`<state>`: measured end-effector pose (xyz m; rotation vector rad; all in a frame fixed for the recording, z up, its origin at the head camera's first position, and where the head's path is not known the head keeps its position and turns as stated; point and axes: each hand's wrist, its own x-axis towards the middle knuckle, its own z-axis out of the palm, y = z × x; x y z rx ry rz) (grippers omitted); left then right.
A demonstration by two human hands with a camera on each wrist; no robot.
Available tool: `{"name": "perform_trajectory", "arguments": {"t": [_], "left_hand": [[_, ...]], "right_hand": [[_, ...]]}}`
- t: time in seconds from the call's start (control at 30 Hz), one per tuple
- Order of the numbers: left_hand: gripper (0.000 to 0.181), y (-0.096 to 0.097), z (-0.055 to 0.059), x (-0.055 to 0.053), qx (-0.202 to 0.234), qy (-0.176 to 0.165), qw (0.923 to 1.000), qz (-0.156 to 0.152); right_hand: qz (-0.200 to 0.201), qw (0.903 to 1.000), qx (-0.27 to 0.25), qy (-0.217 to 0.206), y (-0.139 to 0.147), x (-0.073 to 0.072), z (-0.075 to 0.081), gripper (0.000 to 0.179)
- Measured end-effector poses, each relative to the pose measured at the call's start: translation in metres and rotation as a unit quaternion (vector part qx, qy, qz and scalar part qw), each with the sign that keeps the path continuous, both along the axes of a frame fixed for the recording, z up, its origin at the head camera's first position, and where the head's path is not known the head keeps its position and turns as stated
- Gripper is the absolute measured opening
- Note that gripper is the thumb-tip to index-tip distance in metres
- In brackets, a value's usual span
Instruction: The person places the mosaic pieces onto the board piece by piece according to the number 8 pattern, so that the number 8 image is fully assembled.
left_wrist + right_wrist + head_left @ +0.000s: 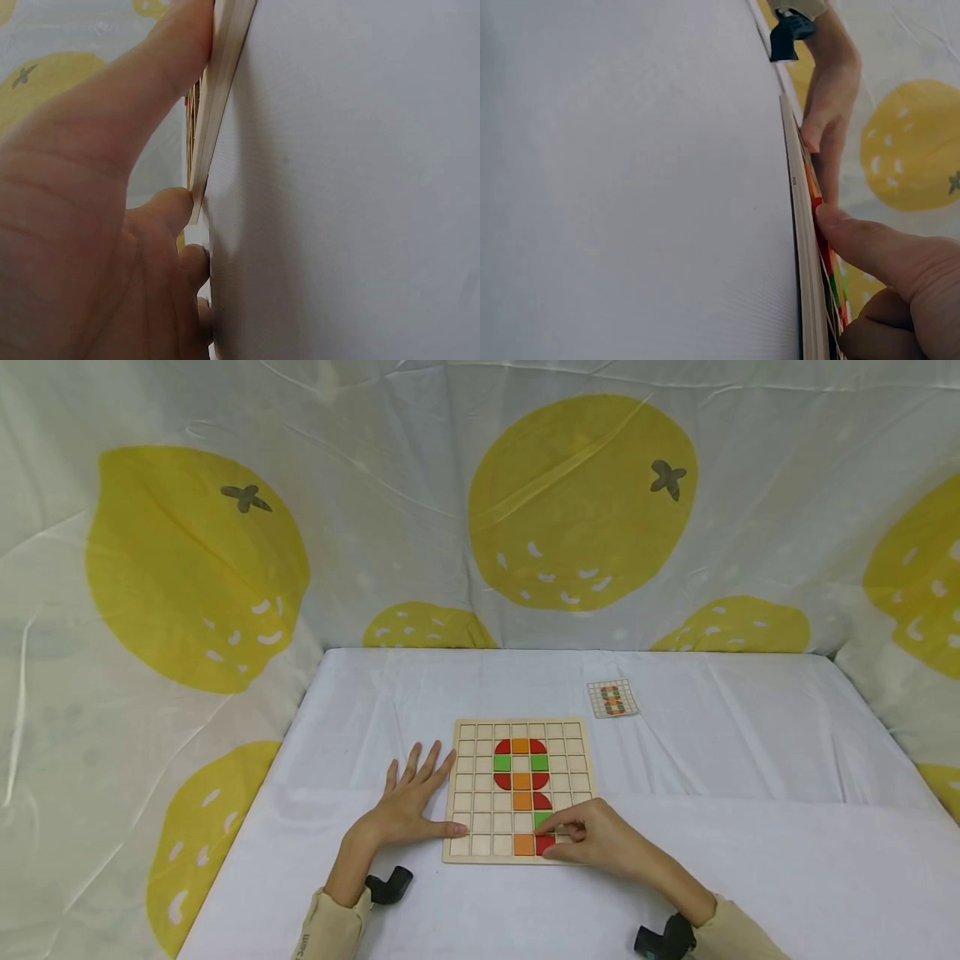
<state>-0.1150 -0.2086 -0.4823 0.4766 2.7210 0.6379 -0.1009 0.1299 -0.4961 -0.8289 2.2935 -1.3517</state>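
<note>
A square wooden grid board [481, 803] lies on the white table, with red, orange and green tiles set in some of its cells. My left hand [401, 808] has its fingers spread along the board's left side, the thumb resting on the lower left corner area. At the bottom row, my right hand [600, 839] pinches a red tile [545, 844] between thumb and index finger. That tile sits beside an orange tile [523, 845] and just below a green tile [542, 819], which the index finger partly covers. In the right wrist view the thumb [855, 236] touches the red tile.
A small pattern card [612, 699] with a coloured grid design lies behind the board to the right. White cloth [750, 735] covers the table. A lemon-print curtain [390, 510] closes off the back and sides.
</note>
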Motion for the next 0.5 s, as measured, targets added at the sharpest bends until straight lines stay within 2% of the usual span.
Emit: {"name": "perform_trajectory", "arguments": {"t": [0.23, 0.5], "left_hand": [[0.119, -0.0006, -0.0013, -0.0001, 0.002, -0.001, 1.0, 0.001], [0.119, -0.002, -0.0027, -0.0001, 0.003, 0.002, 1.0, -0.001]], "right_hand": [[-0.008, 0.9996, 0.012, -0.026, -0.0008, -0.0006, 0.0, 0.017], [-0.014, 0.9999, 0.003, -0.006, 0.0011, -0.0013, 0.0004, 0.02]]}}
